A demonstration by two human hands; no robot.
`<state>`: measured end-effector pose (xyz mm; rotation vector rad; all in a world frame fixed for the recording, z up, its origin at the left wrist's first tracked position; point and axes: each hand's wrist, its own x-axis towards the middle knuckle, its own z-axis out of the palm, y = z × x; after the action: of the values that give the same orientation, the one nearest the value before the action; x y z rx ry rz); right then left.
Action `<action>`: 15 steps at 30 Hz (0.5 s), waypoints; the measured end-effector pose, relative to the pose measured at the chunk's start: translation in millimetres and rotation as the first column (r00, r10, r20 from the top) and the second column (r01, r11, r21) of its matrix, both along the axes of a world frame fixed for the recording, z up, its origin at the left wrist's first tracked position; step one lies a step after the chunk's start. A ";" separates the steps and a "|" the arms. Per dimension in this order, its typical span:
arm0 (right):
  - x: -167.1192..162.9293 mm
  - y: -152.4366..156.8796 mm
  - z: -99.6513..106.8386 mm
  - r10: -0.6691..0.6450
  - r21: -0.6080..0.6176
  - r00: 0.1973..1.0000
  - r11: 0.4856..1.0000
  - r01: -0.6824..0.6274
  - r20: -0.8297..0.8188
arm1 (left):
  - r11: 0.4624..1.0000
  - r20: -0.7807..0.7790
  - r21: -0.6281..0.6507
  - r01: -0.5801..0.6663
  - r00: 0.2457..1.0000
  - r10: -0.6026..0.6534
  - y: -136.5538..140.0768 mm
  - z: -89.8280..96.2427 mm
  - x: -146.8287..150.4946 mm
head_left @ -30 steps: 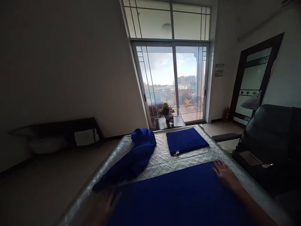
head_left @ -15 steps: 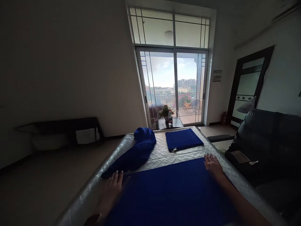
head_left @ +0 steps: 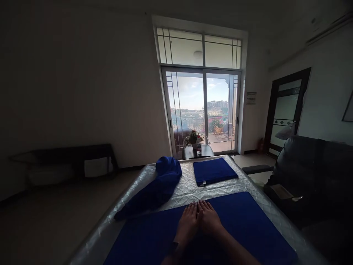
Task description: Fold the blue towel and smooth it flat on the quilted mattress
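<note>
A large blue cloth (head_left: 248, 224) lies spread flat on the near part of a mattress (head_left: 182, 200) with a shiny quilted cover. My left hand (head_left: 188, 221) rests palm down on the cloth, close to its far edge, fingers stretched out. Right beside it, my right hand (head_left: 209, 217) lies flat too, and the two hands touch. Beyond them sits a neatly folded blue cloth (head_left: 215, 171) with a small white tag. To its left, another blue cloth (head_left: 165, 180) is heaped loosely, trailing toward the spread one.
A black armchair (head_left: 311, 173) stands to the right of the mattress, with a flat brown item (head_left: 281, 192) on it. Past the far end is a small dark table (head_left: 190, 151) with a potted plant (head_left: 193, 138) and a bottle (head_left: 199, 145), before a sliding glass door (head_left: 187, 99).
Both hands have moved inward over the spread cloth, from its left and right sides to its middle, and now meet. The view has tilted up slightly.
</note>
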<state>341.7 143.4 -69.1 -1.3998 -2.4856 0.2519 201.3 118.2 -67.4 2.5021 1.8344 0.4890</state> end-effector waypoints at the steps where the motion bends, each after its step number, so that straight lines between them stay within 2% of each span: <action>1: 1.2 0.5 -1.5 -0.003 0.003 1.000 1.000 0.003 -0.006 | 1.000 0.007 -0.015 -0.014 1.000 0.015 -0.1 -0.2 -0.2; 6: -0.7 1.1 -2.1 -0.006 -0.015 0.999 1.000 0.007 0.035 | 0.996 0.029 -0.069 -0.053 0.998 0.055 3.9 -1.4 -2.1; 9: 17.6 4.7 -2.6 -0.044 -0.024 0.999 0.999 0.044 0.027 | 0.995 0.007 -0.056 -0.084 0.996 0.085 4.0 -6.1 -26.3; 12: 74.1 14.3 -2.0 -0.127 -0.020 0.992 0.992 0.127 -0.012 | 0.990 -0.064 0.007 -0.141 0.988 0.141 -2.4 -4.7 -76.3; 15: 152.0 25.2 0.1 -0.318 -0.043 0.948 0.947 0.318 -0.004 | 0.965 -0.120 0.113 -0.236 0.961 0.249 -9.5 7.1 -131.3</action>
<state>493.6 168.7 -69.0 -1.7822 -2.2112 0.2432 70.1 108.7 -60.2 2.4347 2.2379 0.4339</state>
